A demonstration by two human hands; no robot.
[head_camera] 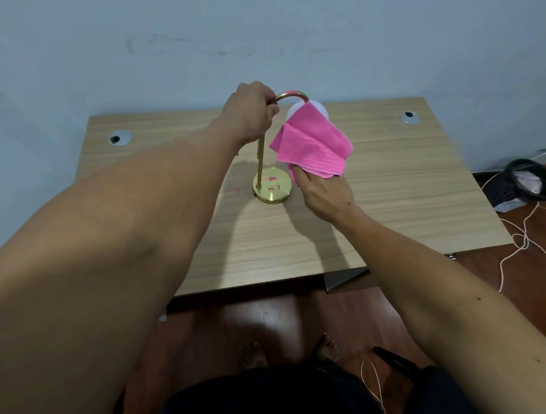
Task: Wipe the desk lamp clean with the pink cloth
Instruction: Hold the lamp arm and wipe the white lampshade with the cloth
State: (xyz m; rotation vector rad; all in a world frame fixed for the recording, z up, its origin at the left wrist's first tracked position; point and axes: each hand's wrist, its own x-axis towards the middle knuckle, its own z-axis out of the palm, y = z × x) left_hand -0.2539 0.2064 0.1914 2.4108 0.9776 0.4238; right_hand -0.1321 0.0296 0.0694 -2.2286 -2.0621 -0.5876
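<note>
A brass desk lamp (272,188) stands on the wooden desk (407,193), with a round base, a thin upright stem and a curved neck. My left hand (251,113) is closed around the top of the stem where the neck bends. The white globe shade (318,107) hangs from the neck and is mostly covered by the pink cloth (312,144). My right hand (323,191) holds the cloth from below and presses it up against the shade. The shiny base shows pink reflections.
Two round cable grommets sit at the desk's back left (120,138) and back right (409,117). A dark basket (523,182) and loose cords (520,241) lie on the wooden floor to the right. A wall rises right behind the desk.
</note>
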